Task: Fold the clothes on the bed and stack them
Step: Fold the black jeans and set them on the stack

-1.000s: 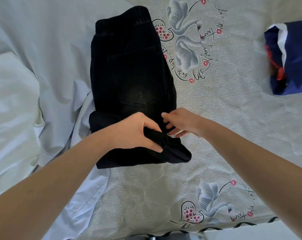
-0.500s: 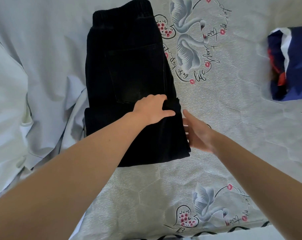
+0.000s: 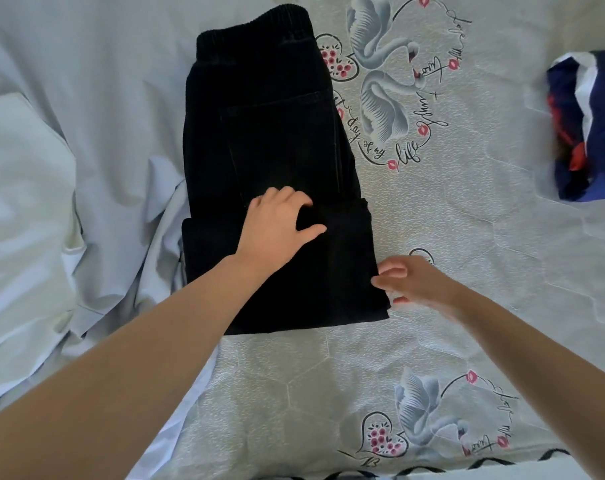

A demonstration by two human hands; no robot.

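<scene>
Black trousers (image 3: 269, 133) lie on the bed with the elastic waistband at the far end and the near part folded up over itself. My left hand (image 3: 276, 226) presses flat on the folded layer with fingers spread. My right hand (image 3: 411, 280) sits at the right edge of the fold, fingers loosely bent and touching the cloth's side; I see nothing gripped in it.
The grey bedsheet (image 3: 467, 237) has swan and heart prints. Pale blue and white garments (image 3: 69, 168) lie crumpled on the left, partly under the trousers. A navy, white and red garment (image 3: 588, 126) lies at the right edge. The bed's front edge runs along the bottom.
My left hand let go of the pinched fold and moved up to press flat on the trousers. My right hand slid from the fold out to its right edge.
</scene>
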